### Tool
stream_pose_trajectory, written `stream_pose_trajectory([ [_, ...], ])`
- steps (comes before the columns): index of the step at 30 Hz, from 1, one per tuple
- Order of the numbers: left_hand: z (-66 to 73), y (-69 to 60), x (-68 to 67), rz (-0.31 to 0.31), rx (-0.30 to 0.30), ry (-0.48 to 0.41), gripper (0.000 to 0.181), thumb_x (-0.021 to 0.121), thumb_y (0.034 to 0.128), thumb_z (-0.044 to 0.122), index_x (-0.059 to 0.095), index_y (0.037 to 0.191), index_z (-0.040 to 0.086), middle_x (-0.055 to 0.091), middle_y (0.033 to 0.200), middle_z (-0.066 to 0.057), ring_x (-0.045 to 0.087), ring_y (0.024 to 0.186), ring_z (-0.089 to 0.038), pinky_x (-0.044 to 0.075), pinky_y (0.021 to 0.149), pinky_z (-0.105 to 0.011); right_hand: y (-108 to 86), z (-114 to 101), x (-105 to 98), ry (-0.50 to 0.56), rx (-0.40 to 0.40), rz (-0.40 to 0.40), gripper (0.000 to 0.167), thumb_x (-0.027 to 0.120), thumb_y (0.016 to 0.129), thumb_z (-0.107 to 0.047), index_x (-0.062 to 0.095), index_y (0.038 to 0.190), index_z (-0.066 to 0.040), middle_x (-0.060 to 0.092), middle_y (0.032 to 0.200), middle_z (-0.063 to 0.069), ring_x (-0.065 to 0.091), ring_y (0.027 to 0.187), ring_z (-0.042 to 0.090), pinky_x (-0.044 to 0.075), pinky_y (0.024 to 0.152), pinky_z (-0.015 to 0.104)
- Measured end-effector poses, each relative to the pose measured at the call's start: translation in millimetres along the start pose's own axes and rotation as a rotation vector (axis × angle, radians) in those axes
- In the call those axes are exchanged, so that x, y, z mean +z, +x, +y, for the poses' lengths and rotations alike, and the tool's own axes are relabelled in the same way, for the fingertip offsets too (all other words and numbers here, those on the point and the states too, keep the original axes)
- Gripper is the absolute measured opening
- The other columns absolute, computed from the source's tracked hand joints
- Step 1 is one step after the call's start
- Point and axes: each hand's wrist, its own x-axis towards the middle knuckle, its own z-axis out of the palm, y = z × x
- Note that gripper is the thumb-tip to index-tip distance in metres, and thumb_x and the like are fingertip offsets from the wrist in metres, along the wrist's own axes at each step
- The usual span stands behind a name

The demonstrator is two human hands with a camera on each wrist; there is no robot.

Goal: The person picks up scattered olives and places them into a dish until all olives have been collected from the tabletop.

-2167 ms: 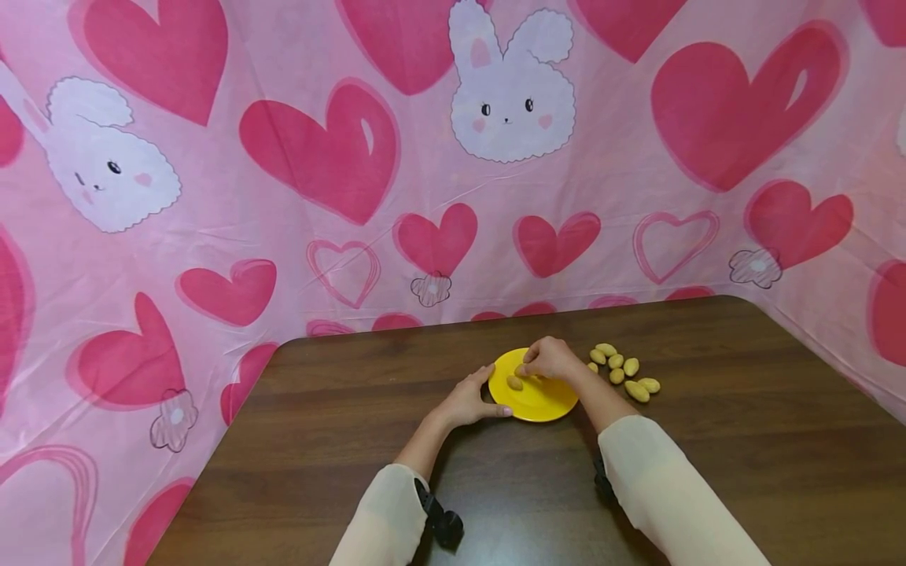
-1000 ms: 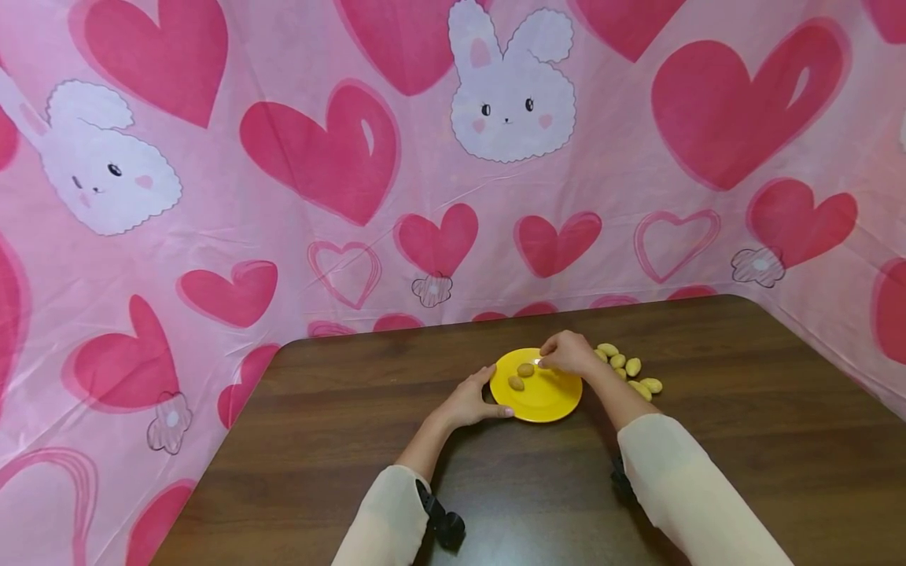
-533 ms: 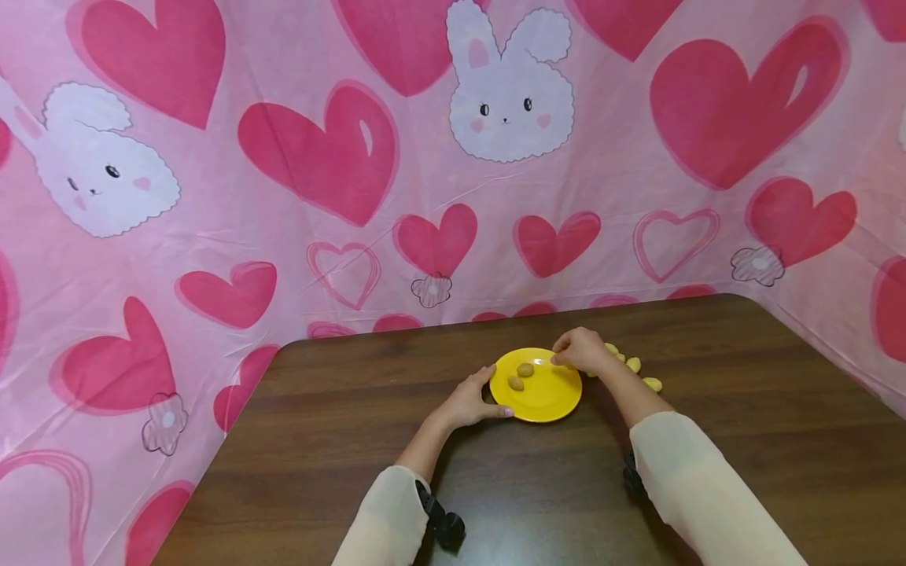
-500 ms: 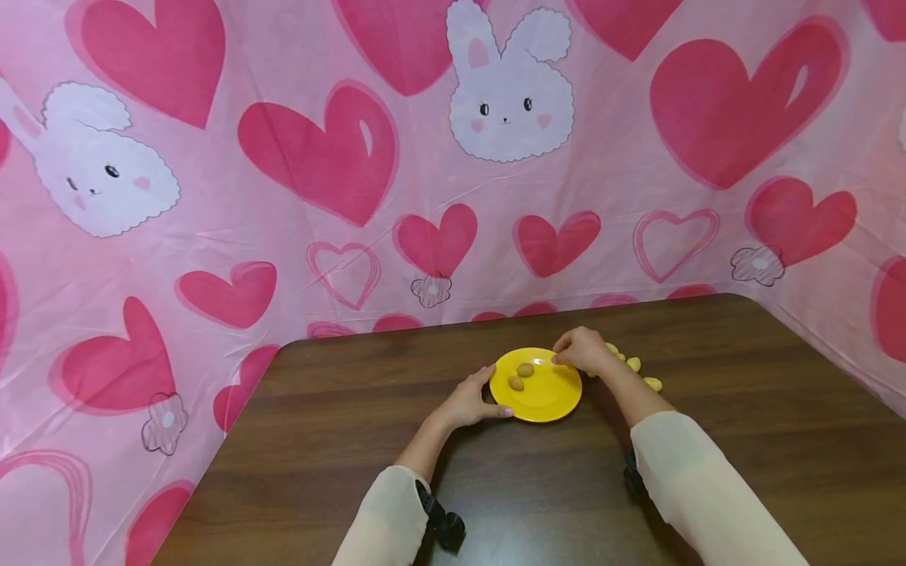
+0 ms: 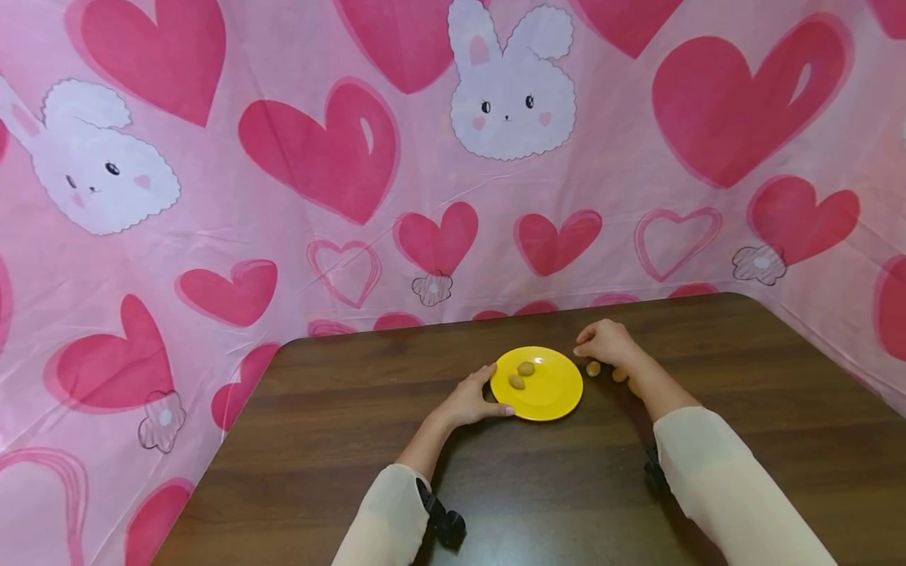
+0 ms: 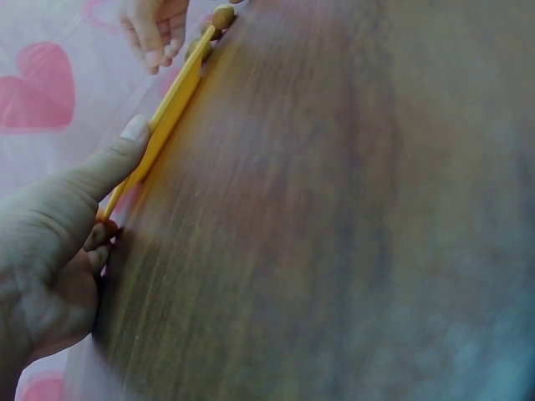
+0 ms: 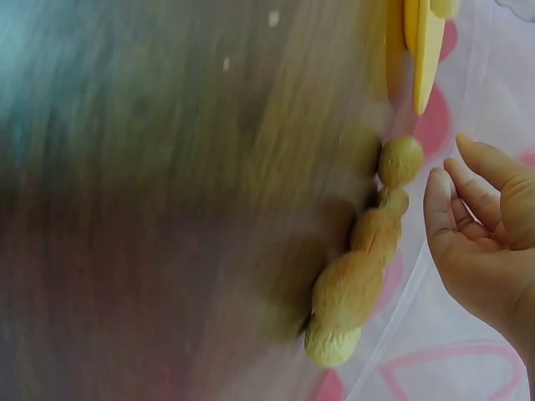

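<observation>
In the head view my left hand [image 5: 469, 399] holds the left rim of a round yellow plate [image 5: 548, 401]. The left wrist view has its thumb [image 6: 125, 150] on top of the rim and the fingers at the edge. Two small brown-yellow oval lumps, like baby potatoes [image 5: 526, 369], lie on the plate's left half. My right hand [image 5: 609, 343] hovers just right of the plate, fingers loosely bent and holding nothing. Below it sit several more potato-like lumps [image 7: 347, 292], partly hidden by the hand in the head view; the right wrist view shows them apart from the fingers.
The dark wooden table [image 5: 340, 440] reaches back to a pink cloth [image 5: 297, 181] printed with hearts and rabbits. Black straps with small devices [image 5: 447, 525] sit on both wrists, at the cream sleeves.
My right hand has let go of a potato-like lump on the plate and moved right, over the loose ones. The left hand and plate have stayed in place.
</observation>
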Motion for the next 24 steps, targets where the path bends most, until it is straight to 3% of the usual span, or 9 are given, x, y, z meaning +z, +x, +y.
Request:
stream_pose_trajectory([
  [10,-0.2,0.6,-0.5,-0.002,-0.004,0.008,0.09,0.072,0.0764,0.044,0.027,0.146,0.01,0.028,0.148,-0.009,0.024,0.135,-0.029,0.021,0.107,-0.048,-4.7,16.6,-13.5,-0.008,0.005,0.052,0.03,0.066,0.084,-0.018,0.066,0.102,0.007,0.066,0.096,0.018,0.055,0.087,0.032,0.042,0.085,0.049],
  [24,0.7,0.4,-0.4,0.004,-0.009,0.009,0.09,0.073,0.0763,0.043,0.026,0.146,0.011,0.028,0.148,-0.01,0.024,0.135,-0.029,0.022,0.107,-0.047,-9.8,35.8,-24.0,0.007,0.054,0.095,0.033,0.064,0.085,-0.019,0.063,0.103,0.009,0.063,0.1,0.024,0.053,0.094,0.041,0.044,0.081,0.05],
])
